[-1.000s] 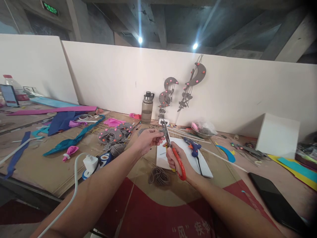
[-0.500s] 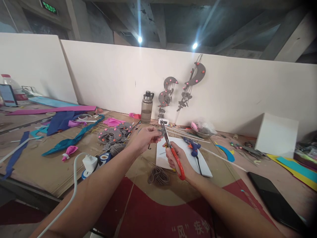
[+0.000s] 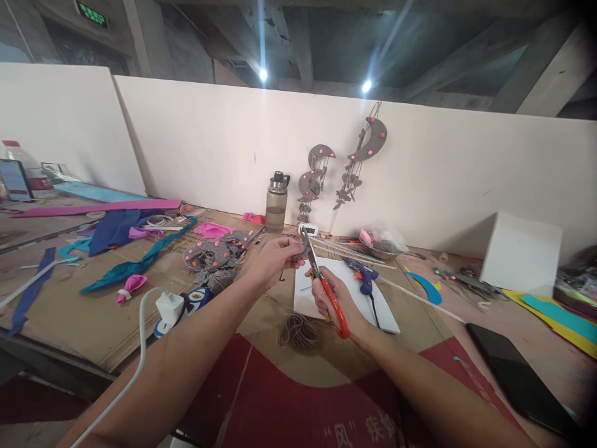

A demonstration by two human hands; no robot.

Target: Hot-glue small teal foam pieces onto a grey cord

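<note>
My right hand [image 3: 338,302] is closed around the handles of red-handled scissors [image 3: 330,295], whose blades point up and away from me. Pinched in the fingers of my left hand [image 3: 275,261] is a small piece of grey felt [image 3: 303,251], lying against the scissor blades. How far the blades are parted is hard to make out. Below both hands a coil of grey-brown cord [image 3: 298,330] rests on the cardboard. A white sheet [image 3: 305,305] lies behind and under my right hand, with a blue glue gun [image 3: 367,283] on it.
Grey felt pieces with pink dots [image 3: 208,256] lie to the left, near a white charger plug [image 3: 169,306] and its cable. A water bottle [image 3: 277,205] stands by the white partition, where grey moon-shaped hangings [image 3: 375,140] hang. At right lies a black phone [image 3: 517,376].
Both hands stay almost in place. The grey felt piece and the scissor blades have shifted very slightly against each other.
</note>
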